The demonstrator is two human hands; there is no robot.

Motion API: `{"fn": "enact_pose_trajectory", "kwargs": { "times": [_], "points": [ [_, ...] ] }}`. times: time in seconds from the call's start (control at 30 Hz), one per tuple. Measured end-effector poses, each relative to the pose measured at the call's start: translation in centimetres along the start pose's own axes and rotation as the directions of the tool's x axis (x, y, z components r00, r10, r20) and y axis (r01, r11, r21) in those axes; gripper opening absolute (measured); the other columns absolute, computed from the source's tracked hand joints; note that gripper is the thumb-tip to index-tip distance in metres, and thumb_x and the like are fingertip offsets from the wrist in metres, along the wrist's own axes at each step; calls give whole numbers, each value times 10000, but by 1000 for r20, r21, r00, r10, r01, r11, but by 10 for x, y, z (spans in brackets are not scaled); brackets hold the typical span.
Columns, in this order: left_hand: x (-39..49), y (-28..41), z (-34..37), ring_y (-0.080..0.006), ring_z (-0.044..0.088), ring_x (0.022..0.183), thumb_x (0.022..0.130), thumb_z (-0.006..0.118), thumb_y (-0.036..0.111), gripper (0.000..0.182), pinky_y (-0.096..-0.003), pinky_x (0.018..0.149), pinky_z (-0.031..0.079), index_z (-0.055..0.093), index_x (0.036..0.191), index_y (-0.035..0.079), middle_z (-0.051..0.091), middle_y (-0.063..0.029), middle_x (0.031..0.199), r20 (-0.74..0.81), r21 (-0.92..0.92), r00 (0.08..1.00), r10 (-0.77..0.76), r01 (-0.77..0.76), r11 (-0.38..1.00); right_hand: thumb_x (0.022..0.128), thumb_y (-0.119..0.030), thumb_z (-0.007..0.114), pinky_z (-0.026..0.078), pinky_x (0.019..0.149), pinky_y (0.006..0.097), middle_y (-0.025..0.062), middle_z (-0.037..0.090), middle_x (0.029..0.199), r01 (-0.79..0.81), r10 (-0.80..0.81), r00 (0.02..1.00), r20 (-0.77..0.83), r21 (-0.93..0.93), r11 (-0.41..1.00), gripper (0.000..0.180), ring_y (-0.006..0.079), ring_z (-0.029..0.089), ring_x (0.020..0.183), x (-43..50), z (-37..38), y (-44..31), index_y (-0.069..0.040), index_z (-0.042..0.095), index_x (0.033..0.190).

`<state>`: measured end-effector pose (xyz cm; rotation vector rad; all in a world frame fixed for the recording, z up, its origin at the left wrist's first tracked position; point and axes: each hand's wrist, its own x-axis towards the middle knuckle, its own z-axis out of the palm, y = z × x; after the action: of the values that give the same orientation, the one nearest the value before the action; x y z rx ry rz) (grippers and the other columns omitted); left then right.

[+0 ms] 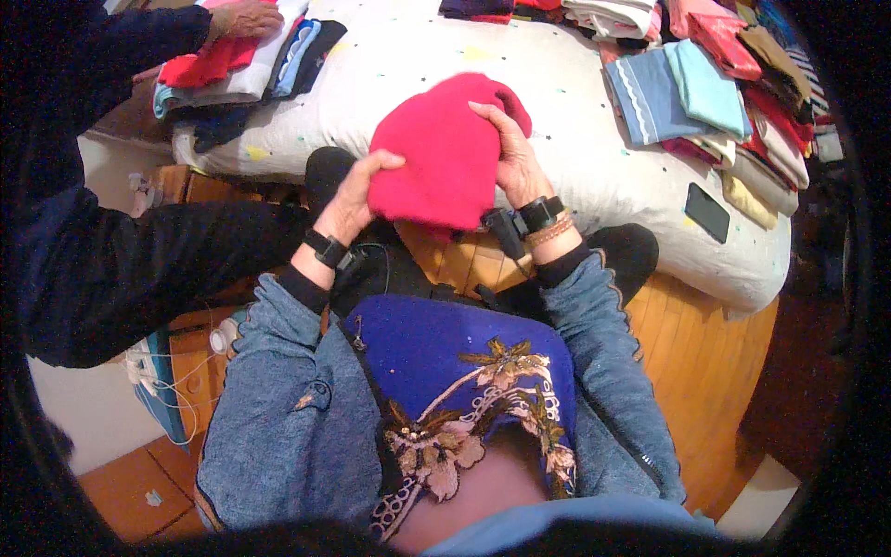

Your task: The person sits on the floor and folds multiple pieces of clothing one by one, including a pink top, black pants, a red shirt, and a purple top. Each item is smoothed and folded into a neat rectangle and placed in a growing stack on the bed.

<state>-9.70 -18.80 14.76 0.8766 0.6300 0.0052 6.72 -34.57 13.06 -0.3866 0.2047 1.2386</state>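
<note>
A folded red cloth (438,150), perhaps a garment, is held up between both hands at the near edge of the bed. My left hand (356,182) grips its lower left side, thumb on top and fingers hidden beneath. On its right side my right hand (516,154) holds the fabric with the thumb over the upper edge. The far right corner of the cloth curls into a fold. Both wrists wear black straps with small devices, and a beaded bracelet (551,228) circles the right wrist.
Stacks of folded clothes (658,97) lie on the right of the white patterned bedsheet (418,42), near a black smartphone (707,212). At upper left, another person's hand (247,19) rests on a clothes pile (240,80). White cables (167,383) hang at lower left above the wooden floor (686,334).
</note>
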Motion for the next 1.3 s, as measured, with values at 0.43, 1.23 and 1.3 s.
{"fn": "enact_pose_trajectory", "kwargs": {
  "times": [0.43, 1.23, 1.3],
  "points": [
    [70, 13, 106, -421, 673, 913, 774, 664, 220, 490, -495, 770, 550, 518, 1221, 81, 675, -222, 1050, 562, 826, 762, 323, -497, -264, 962, -201, 548, 497, 876, 396, 65, 689, 980, 460, -477, 788, -390, -142, 876, 204, 224, 632, 1008, 1, -103, -43, -34, 641, 1035],
    [125, 9, 24, -351, 663, 1028, 660, 744, 340, 607, -409, 919, 521, 652, 1194, 67, 685, -212, 1104, 501, 822, 793, 347, -561, 94, 869, -290, 747, 551, 850, 370, 163, 530, 1214, 589, -746, 650, -142, -527, 613, 658, 252, 607, 1034, -27, -84, -71, 6, 405, 1347],
    [153, 24, 7, -348, 661, 1034, 664, 786, 452, 702, -396, 927, 513, 636, 1184, 5, 685, -232, 1099, 362, 898, 871, 332, -421, 125, 869, -294, 750, 511, 934, 405, 195, 431, 1349, 557, -769, 634, -84, -641, 529, 787, 282, 569, 1105, 1, -82, -63, 11, 285, 1426]
  ]
}}
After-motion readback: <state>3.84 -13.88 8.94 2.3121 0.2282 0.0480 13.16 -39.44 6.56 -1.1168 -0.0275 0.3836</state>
